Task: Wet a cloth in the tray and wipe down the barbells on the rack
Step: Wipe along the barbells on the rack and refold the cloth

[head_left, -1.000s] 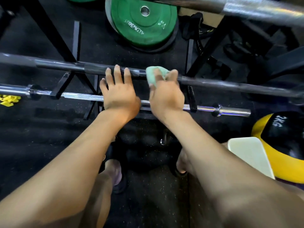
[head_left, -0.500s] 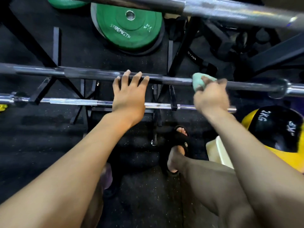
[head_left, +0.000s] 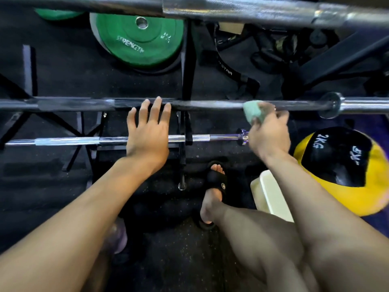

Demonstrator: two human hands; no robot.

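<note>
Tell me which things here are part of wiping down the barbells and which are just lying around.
Part of the job:
green cloth, gripped by the right hand
dark barbell under the cloth
left hand, fingers on that bar
chrome barbell
white tray

Lying about:
green weight plate
yellow medicine ball
black strap

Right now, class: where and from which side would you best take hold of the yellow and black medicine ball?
Probably with both palms on opposite sides of the medicine ball, coming down from above. It is round and smooth with no handle showing, and it sits on the floor beside the white tray, so its top and outer side are free.
</note>
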